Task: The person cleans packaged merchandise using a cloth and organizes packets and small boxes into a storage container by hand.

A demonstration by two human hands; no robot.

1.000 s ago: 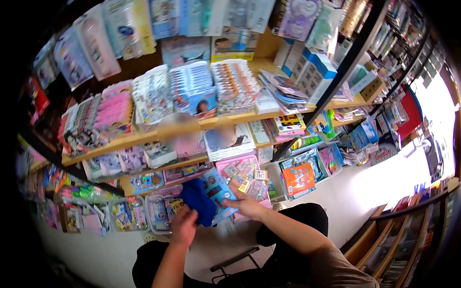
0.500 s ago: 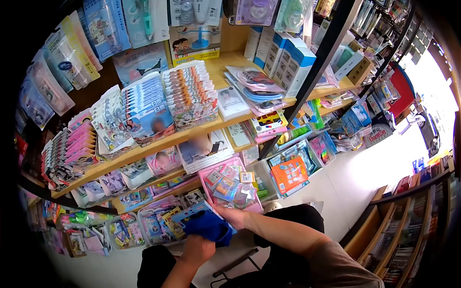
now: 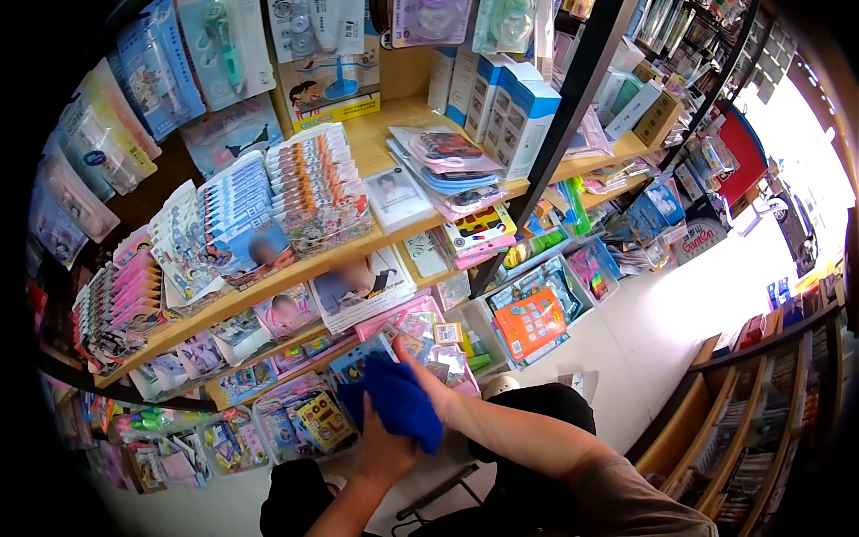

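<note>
A deep blue cloth (image 3: 401, 398) is bunched between my two hands, in front of the low shelf. My left hand (image 3: 386, 447) is closed on the cloth from below. My right hand (image 3: 424, 385) grips a flat, light-blue patterned packet (image 3: 358, 360) by its right side, with the cloth pressed over its face. The cloth covers much of the packet, so its kind cannot be made out. Just behind my hands is a pink bin (image 3: 369, 329) of small packaged items.
The wooden shelf (image 3: 394, 240) above holds rows of card packets (image 3: 242, 219) and a stack of booklets (image 3: 447, 161). Clear bins (image 3: 490, 333) of goods stand along the floor. A black post (image 3: 573, 116) rises to the right. Bookshelves (image 3: 716, 438) line the right side.
My left hand and the cloth have moved up over the packet, covering more of it. The packet has shifted slightly left in the view, which has itself shifted a little.
</note>
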